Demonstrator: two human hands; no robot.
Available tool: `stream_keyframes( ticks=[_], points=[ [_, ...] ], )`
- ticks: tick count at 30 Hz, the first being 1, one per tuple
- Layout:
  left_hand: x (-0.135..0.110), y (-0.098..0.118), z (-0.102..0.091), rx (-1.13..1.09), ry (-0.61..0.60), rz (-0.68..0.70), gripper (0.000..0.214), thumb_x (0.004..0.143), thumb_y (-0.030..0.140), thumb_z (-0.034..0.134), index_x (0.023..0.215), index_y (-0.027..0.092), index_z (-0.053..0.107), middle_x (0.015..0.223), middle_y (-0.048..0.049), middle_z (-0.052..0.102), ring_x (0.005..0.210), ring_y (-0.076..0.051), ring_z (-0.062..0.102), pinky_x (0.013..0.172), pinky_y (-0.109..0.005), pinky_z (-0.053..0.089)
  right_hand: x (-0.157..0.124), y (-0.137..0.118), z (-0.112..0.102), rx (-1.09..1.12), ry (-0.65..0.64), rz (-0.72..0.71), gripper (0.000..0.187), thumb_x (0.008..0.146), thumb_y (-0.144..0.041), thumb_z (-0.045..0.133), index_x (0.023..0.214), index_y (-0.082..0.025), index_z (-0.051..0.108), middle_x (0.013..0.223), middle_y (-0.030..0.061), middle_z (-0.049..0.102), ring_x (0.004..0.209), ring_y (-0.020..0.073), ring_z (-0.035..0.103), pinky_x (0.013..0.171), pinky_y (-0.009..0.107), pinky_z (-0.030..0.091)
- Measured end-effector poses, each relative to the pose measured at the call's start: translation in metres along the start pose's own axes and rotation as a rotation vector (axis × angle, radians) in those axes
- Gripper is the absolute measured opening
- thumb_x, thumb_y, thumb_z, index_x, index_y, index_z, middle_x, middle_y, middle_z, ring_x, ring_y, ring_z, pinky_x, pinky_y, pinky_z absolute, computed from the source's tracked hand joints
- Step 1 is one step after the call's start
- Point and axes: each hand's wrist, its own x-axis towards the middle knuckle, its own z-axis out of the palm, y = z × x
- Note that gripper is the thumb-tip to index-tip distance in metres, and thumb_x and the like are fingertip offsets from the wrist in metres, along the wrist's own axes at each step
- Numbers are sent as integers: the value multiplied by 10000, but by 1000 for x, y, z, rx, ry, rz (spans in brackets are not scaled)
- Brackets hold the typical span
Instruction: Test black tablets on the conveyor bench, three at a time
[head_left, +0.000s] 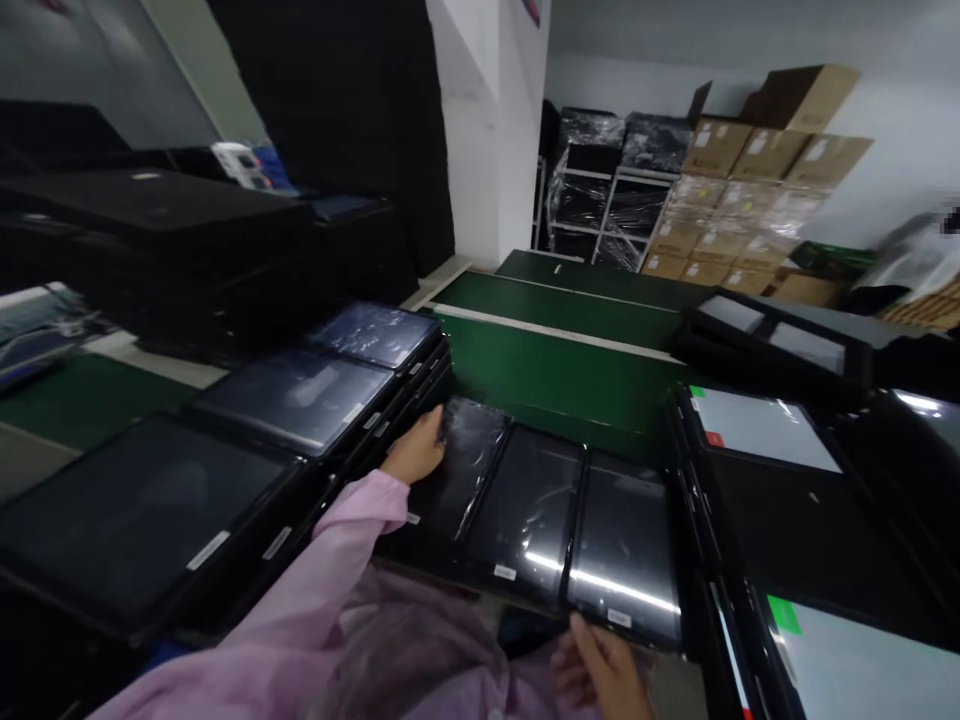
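Note:
Three glossy black tablet-like screens lie side by side on a black tray (420, 555) on the green belt. My left hand (417, 450), in a pink sleeve, reaches forward and grips the far left edge of the left screen (465, 460), fingers curled round it. The middle screen (529, 510) and the right screen (626, 550) lie flat beside it. My right hand (604, 670) is low at the near edge, its thumb touching the front edge of the right screen; its fingers are bent and partly hidden.
Stacks of black trays with screens (300, 400) stand to the left, more trays with white-filmed screens (757, 430) to the right. The green conveyor belt (570, 370) runs ahead. Cardboard boxes (742, 200) and wrapped racks (600, 190) stand at the back wall.

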Motion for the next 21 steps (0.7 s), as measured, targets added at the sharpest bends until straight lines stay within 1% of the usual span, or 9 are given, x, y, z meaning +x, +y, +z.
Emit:
stream_keyframes(
  ticks=[3, 5, 7, 9, 10, 12, 14, 16, 21],
  points=[
    [11, 20, 30, 50, -121, 191, 652, 741, 154, 631, 1392, 199, 631, 1605, -119, 499, 1529, -291, 405, 1302, -420, 218, -2, -26, -14, -166, -235, -14, 692, 647, -890, 755, 663, -199, 715, 627, 83, 650, 519, 191, 590, 510, 282, 418],
    [20, 34, 48, 103, -230, 337, 572, 775, 182, 615, 1342, 246, 664, 1557, -89, 560, 1514, -270, 427, 1313, -438, 169, 9, -54, -25, -246, -237, -153, 637, 738, -845, 728, 713, -208, 728, 683, 84, 672, 591, 205, 615, 552, 284, 440],
    [29, 45, 60, 131, -293, 419, 493, 789, 208, 593, 1270, 242, 695, 1463, -107, 640, 1453, -292, 497, 1309, -507, 138, 32, -85, -33, -327, -46, -415, 550, 850, -762, 668, 832, -219, 749, 803, 89, 707, 754, 246, 666, 698, 316, 515],
    [37, 50, 66, 137, -304, 439, 427, 782, 237, 578, 1184, 221, 719, 1360, -130, 702, 1361, -321, 570, 1293, -571, 120, 64, -110, -39, -461, 243, -691, 495, 893, -662, 623, 1048, -210, 757, 1106, 131, 727, 1075, 313, 664, 986, 416, 506],
    [42, 49, 68, 152, -306, 451, 400, 780, 262, 574, 1147, 214, 725, 1319, -135, 721, 1327, -333, 588, 1284, -583, 130, 81, -119, -43, -494, 345, -722, 519, 857, -612, 667, 1143, -185, 742, 1288, 165, 673, 1267, 353, 579, 1129, 469, 410],
    [51, 44, 72, 290, -286, 476, 383, 793, 317, 537, 1112, 225, 729, 1279, -117, 737, 1262, -324, 624, 1249, -523, 251, 114, -127, -52, -530, 494, -703, 585, 805, -511, 720, 1230, -108, 711, 1432, 242, 570, 1400, 417, 465, 1206, 533, 307],
    [58, 38, 75, 377, -272, 511, 413, 815, 348, 488, 1117, 207, 733, 1255, -129, 743, 1204, -330, 655, 1150, -484, 379, 139, -125, -59, -547, 576, -675, 598, 825, -438, 696, 1298, -74, 676, 1461, 262, 539, 1408, 417, 467, 1193, 528, 342],
    [60, 36, 77, 425, -246, 515, 426, 837, 370, 448, 1103, 206, 737, 1232, -119, 756, 1179, -320, 674, 1074, -450, 431, 151, -117, -60, -561, 619, -661, 586, 862, -404, 660, 1354, -85, 644, 1471, 241, 537, 1398, 392, 489, 1171, 503, 386],
    [58, 24, 77, 429, -136, 551, 466, 928, 453, 333, 1062, 277, 743, 1162, 11, 794, 1131, -238, 715, 1014, -370, 472, 149, -106, -55, -605, 684, -652, 516, 885, -330, 653, 1356, -122, 618, 1404, 183, 583, 1342, 329, 541, 1150, 448, 421]
  ],
)
